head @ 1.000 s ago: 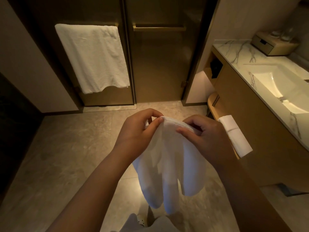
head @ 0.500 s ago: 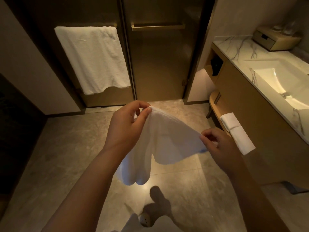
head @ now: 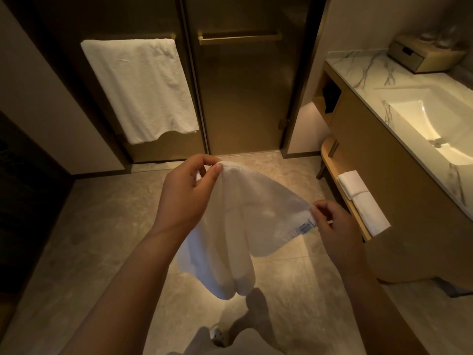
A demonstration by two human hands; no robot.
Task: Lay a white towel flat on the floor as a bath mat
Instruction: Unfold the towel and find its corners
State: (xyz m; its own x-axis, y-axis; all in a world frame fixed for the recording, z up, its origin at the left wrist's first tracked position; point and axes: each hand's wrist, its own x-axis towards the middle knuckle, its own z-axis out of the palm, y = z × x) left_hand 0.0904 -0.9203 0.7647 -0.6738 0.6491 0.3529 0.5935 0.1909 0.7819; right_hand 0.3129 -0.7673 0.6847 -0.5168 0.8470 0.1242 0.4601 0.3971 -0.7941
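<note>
white towel [head: 245,221]: its top edge slants from my left hand [head: 189,190], higher, down to my right hand [head: 332,226]
hands: each pinching a corner
floor [head: 97,239]: below, towel hangs clear

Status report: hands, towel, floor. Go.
Left hand and right hand each pinch a towel edge. Towel hangs bunched, off the floor. Floor ahead unobstructed.

Your white towel [head: 245,221] isn't on the floor [head: 89,239] yet: it's hanging in mid-air, pinched at two spots along its top edge. The rest droops in soft folds below, and there's a small blue-printed tag near the right corner.
</note>
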